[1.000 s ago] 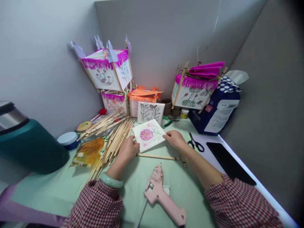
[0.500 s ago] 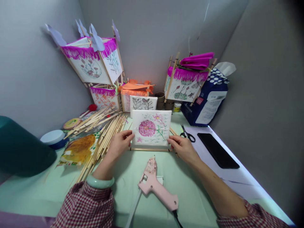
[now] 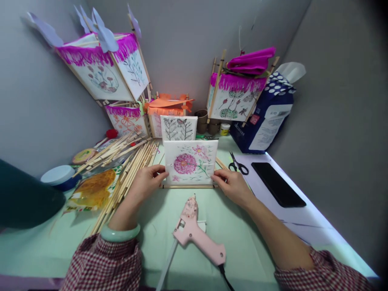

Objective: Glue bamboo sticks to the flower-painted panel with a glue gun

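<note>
Between my hands stands a white panel (image 3: 190, 163) painted with a pink round flower and green leaves. My left hand (image 3: 149, 180) pinches its lower left edge, and my right hand (image 3: 230, 184) pinches its lower right edge. A thin wooden stick (image 3: 188, 186) lies along the panel's bottom edge; whether the two are joined I cannot tell. Nearer to me a pink glue gun (image 3: 194, 234) lies on its side, with a glue stick (image 3: 167, 264) sticking out of its back and a black cord at the handle.
Left lie bundled wooden sticks (image 3: 129, 178), a plastic packet (image 3: 93, 190) and a lidded tub (image 3: 60, 178). Behind stand another painted panel (image 3: 178, 128) and fringed lanterns (image 3: 100, 76). Right are scissors (image 3: 239, 165), a black phone (image 3: 278, 184) and a blue tissue pack (image 3: 263, 121).
The camera view has shifted slightly. The panel has come down closer to the wooden stick, with both hands still on its edges. The glue gun stays on the table.
</note>
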Demonstrator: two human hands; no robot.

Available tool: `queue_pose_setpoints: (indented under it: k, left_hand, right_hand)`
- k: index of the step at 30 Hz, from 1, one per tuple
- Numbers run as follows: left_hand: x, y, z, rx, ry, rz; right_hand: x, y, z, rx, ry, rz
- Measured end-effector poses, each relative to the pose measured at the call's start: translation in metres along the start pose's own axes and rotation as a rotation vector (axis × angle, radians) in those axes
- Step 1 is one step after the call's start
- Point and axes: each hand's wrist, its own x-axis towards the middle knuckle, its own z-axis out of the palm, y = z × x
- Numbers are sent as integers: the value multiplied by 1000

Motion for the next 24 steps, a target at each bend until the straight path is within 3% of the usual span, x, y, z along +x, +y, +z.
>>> queue_pose_setpoints:
  k: [17,24]
  left_hand:
    - [-3,6,-7,33,-72,7]
    - [-1,-3,-5,34,-80,39]
  right_hand:
    - [0,0,-3,-46,-73,21]
    - [0,5,-1,-65,-105,-9]
